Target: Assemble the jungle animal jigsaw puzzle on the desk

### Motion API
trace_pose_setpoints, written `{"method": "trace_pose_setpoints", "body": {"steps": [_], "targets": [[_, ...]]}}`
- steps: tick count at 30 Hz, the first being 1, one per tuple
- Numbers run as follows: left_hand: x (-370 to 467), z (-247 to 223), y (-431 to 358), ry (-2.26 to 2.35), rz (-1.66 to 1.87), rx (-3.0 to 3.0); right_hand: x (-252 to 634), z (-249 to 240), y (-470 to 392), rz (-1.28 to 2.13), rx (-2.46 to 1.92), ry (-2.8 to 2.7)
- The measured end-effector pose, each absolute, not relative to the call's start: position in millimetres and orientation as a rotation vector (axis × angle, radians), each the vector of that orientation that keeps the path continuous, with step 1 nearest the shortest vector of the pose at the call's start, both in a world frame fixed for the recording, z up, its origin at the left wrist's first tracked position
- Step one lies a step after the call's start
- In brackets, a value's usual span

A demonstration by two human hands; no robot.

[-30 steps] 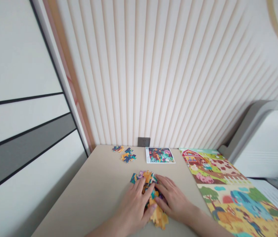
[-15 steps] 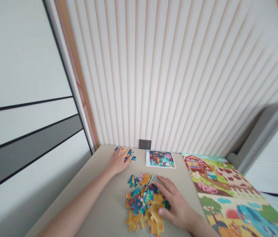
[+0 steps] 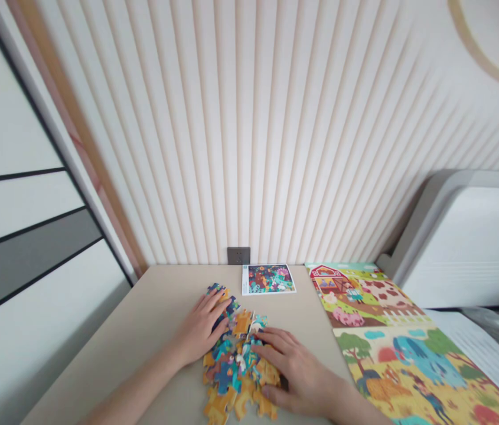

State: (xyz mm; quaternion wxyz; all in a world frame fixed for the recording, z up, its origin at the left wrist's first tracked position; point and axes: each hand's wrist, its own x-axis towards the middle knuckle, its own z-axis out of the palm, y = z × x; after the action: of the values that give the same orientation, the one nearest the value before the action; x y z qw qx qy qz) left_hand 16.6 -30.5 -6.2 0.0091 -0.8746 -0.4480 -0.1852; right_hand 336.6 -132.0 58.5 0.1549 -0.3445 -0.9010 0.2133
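Observation:
A heap of jigsaw puzzle pieces (image 3: 227,375), some orange and some blue-green, lies on the beige table between my hands. My left hand (image 3: 200,327) rests palm down on the heap's upper left, over several dark blue pieces (image 3: 217,288), its fingers stretched out. On the right edge of the heap lies my right hand (image 3: 293,366), fingers extended over the pieces and thumb apart. Neither hand grips a piece that I can see. Pieces under both palms are hidden.
A picture card (image 3: 271,280) of a colourful scene lies at the table's back, below a dark wall socket (image 3: 238,255). On the right are a farm puzzle (image 3: 364,295) and a safari puzzle (image 3: 408,372). A ribbed wall (image 3: 244,130) rises behind the table (image 3: 165,295).
My left hand has come nearer, bringing the back group of pieces against the main heap. My right hand stays at the heap's right side. The view has shifted right.

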Motion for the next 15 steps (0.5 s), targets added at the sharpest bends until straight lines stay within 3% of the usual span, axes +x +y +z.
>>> {"method": "trace_pose_setpoints", "body": {"steps": [15], "targets": [[13, -17, -22, -1.277, -0.686, -2.726, 333, 56, -128, 0.559, -0.966, -2.575]]}}
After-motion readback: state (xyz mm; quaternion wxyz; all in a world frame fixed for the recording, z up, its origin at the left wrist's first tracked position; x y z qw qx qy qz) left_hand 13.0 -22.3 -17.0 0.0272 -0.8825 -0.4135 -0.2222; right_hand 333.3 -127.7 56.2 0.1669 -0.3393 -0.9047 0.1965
